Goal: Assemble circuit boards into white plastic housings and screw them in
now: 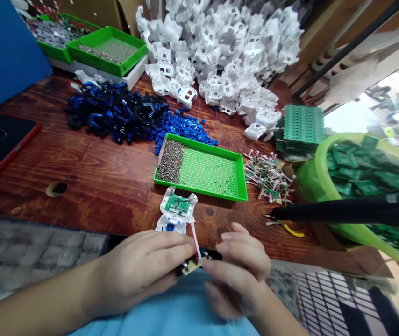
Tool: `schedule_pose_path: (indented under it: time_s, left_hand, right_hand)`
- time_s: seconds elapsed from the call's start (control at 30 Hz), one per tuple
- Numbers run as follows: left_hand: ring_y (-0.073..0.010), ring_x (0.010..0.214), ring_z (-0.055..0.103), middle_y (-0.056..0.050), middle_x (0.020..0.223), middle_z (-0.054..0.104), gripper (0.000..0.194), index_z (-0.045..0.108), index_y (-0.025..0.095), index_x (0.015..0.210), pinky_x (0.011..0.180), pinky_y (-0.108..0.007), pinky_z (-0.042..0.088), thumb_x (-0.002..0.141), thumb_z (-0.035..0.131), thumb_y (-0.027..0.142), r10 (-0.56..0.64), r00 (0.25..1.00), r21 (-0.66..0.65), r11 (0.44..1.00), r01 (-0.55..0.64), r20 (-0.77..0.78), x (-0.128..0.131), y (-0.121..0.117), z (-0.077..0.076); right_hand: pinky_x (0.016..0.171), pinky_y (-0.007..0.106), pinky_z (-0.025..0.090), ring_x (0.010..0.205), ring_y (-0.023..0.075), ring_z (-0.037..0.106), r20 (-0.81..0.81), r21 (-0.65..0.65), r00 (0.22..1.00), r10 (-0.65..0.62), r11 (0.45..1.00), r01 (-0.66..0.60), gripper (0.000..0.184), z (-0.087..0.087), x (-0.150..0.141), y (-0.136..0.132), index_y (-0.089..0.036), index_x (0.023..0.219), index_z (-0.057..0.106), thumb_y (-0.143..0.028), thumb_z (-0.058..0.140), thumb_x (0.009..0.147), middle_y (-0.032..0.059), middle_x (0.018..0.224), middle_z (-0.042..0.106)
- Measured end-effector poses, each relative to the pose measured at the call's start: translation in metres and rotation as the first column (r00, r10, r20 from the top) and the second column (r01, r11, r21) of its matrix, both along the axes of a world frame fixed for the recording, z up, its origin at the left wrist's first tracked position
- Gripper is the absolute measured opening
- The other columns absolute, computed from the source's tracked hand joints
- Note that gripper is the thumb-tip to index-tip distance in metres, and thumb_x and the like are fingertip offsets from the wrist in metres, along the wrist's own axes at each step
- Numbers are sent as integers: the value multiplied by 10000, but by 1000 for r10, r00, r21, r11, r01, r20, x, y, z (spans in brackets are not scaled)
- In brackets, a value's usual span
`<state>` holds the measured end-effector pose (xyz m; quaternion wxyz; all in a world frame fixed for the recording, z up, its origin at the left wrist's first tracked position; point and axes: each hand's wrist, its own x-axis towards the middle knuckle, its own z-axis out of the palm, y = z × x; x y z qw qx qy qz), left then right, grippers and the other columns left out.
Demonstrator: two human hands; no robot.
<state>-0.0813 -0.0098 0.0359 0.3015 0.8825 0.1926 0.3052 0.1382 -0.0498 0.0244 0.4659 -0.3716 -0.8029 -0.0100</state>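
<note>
My left hand [143, 266] is closed around a small tan circuit board [191, 266] with dark parts at its edges, just off the table's front edge. From this board, red and white wires [195, 238] run up to a white plastic shell [167, 196] lying on the table. The shell holds a green circuit board [177, 205]. Below it sits another white piece [162, 223] with a blue part, partly hidden behind my left hand. My right hand [239, 275], slightly blurred, is beside the tan board with its fingers apart and curved; nothing shows in it.
Beyond lies a green tray [208, 170] of small screws. Behind it are blue rings [185, 128], black-and-blue parts [111, 112] and heaped white shells [217, 46]. Wired boards [269, 177], a dark tool [339, 210], yellow-handled pliers [292, 230] and a green tub [311, 172] stand right.
</note>
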Motion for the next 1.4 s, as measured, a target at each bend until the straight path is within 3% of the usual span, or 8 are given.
schedule_pose_path:
  time_s: [0.1, 0.2, 0.43, 0.73, 0.97, 1.07, 1.2, 1.4]
  left_hand:
    - [-185, 963, 667, -120, 1092, 689, 287, 482, 144, 1236, 813, -240, 532, 974, 374, 189, 24, 1000, 54, 998, -23, -19, 2, 0, 3]
    - [-184, 918, 672, -114, 1056, 700, 274, 495, 131, 1214, 785, -241, 531, 974, 373, 182, 38, 999, 96, 995, -34, -38, 3, -1, 4]
    - [-192, 926, 666, -110, 1044, 709, 276, 512, 121, 1204, 803, -261, 522, 979, 371, 195, 52, 997, 127, 991, -44, -58, 2, -4, 0]
    - [-199, 942, 668, -118, 1056, 716, 278, 506, 110, 1208, 818, -285, 537, 973, 381, 188, 40, 996, 141, 990, -29, -76, 4, -6, -2]
    - [-202, 905, 681, -122, 1008, 727, 265, 521, 96, 1183, 799, -286, 549, 967, 389, 174, 26, 996, 149, 989, -13, -82, 4, -8, -1]
    - [-189, 913, 685, -116, 1021, 730, 262, 511, 113, 1186, 802, -270, 547, 976, 370, 184, 42, 996, 146, 989, -30, -76, 3, -5, 0]
    - [-171, 917, 687, -110, 1032, 729, 261, 506, 120, 1194, 808, -237, 539, 970, 385, 174, 32, 997, 122, 992, -24, -64, 1, -2, -1]
    - [-169, 964, 662, -111, 1059, 714, 278, 500, 131, 1225, 856, -246, 527, 976, 387, 183, 17, 999, 86, 996, -14, -29, -1, -3, -7]
  right_hand:
    - [1051, 390, 399, 1009, 189, 520, -45, -151, 995, 92, 984, -98, 122, 27, -7, 11, -206, 899, 632, -196, 517, 862, 53, 982, 506]
    - [1109, 392, 339, 1066, 185, 500, -14, -295, 985, 171, 941, -167, 91, 36, -7, 14, -221, 876, 648, -202, 559, 867, 50, 1034, 518]
    - [1122, 404, 342, 1098, 183, 500, -8, -368, 982, 188, 913, -178, 70, 33, -1, 10, -220, 880, 665, -183, 620, 842, 52, 1078, 528]
    - [1071, 397, 399, 998, 174, 550, 26, -409, 976, 215, 893, -186, 91, 41, 1, 14, -223, 831, 697, -220, 613, 867, 40, 951, 580]
    - [1098, 377, 354, 938, 146, 575, 110, -462, 961, 255, 869, -177, 122, 46, 1, 14, -224, 838, 668, -270, 578, 907, 21, 903, 600]
    - [1122, 389, 321, 1082, 168, 524, 48, -476, 975, 219, 863, -170, 65, 41, 4, 11, -234, 910, 654, -282, 621, 882, 42, 1051, 562]
    - [1101, 418, 352, 1099, 196, 506, -118, -546, 984, 133, 819, -176, 175, 33, 15, 6, -216, 970, 594, -339, 645, 857, 66, 1094, 513]
    - [1065, 376, 385, 1087, 189, 518, -77, -585, 987, 140, 795, -158, 82, 30, 27, 6, -234, 916, 641, -265, 663, 843, 52, 1083, 521]
